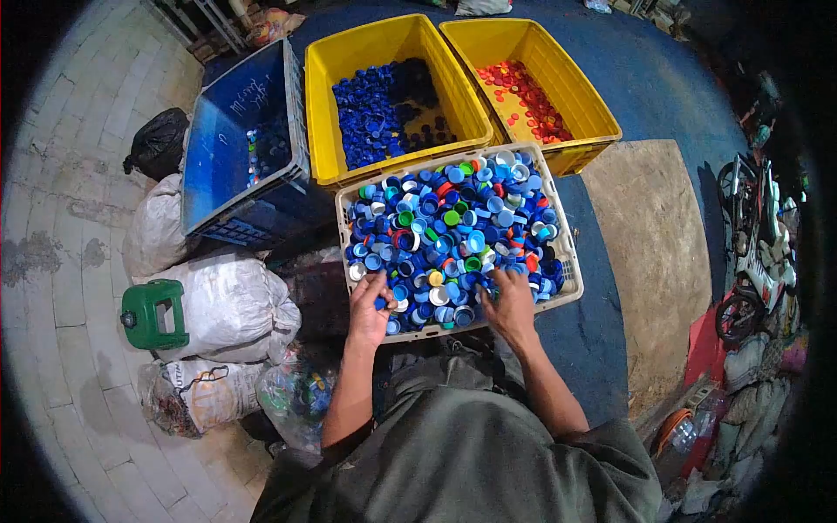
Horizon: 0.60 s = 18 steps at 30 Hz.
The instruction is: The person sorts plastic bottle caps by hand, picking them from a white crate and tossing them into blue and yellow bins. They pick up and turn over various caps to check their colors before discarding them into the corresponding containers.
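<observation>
Caps (453, 222), mixed colours but mostly blue, fill the white basket (568, 261) in front of my knees. Left hand (370, 307) sits at the basket's near left corner, fingers curled down into the pile; I cannot tell whether a cap is pinched or only touched. Right hand (509, 301) lies by the middle of the near edge, palm down, fingers loose and spread among the caps, gripping nothing I can see.

2 yellow crates stand beyond the far edge: left crate (321, 96) holds blue caps (370, 113), right crate (595, 113) holds red caps (527, 96). Blue crate (228, 139) stands tilted further left, a few caps inside.

Step in hand, as I judge it: raking through the mix for 1 colour. Next move calls for a firm pinch on single caps, then a reach over the far edge to the matching crate.
</observation>
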Each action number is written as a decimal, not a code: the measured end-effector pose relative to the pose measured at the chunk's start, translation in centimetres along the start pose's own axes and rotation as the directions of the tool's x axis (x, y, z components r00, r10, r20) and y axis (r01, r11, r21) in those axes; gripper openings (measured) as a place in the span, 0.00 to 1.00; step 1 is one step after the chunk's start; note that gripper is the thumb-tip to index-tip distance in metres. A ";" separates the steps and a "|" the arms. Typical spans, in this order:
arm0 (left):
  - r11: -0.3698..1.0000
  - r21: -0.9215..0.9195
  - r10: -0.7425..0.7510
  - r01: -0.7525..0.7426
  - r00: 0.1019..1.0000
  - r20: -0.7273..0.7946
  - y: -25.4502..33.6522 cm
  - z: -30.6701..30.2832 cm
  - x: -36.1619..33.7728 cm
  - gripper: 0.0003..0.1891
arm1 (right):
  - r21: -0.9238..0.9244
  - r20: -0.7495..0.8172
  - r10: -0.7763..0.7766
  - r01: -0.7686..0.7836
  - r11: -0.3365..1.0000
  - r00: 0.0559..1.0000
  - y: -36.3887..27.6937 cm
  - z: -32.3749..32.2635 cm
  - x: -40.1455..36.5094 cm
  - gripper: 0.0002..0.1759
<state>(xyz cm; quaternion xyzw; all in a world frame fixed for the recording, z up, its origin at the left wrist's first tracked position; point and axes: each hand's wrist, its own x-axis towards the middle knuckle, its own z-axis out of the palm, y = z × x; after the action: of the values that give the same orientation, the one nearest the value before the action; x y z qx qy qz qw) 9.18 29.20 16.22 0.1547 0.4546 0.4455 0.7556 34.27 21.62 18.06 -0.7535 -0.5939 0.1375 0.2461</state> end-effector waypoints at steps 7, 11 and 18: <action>0.527 0.798 0.345 -0.293 0.932 0.114 -0.6 2.6 0.2 0.12 | -0.065 0.027 0.038 -0.036 0.997 0.999 -1.8 2.0 1.3 0.16; 0.195 0.893 0.423 -0.405 0.856 0.296 0.0 4.5 0.3 0.15 | -0.067 0.038 -0.014 0.016 0.998 0.999 -0.9 2.9 1.9 0.13; -0.057 0.865 0.372 -0.499 0.793 0.482 -0.6 3.9 3.7 0.19 | 0.556 -0.004 0.220 -0.181 0.811 0.975 0.3 1.8 3.3 0.13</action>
<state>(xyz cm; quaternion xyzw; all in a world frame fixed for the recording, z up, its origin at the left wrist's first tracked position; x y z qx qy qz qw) 13.44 32.55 15.86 0.7660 0.5169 0.2405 0.2969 34.49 25.11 16.64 -0.7129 -0.4373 0.3025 0.4573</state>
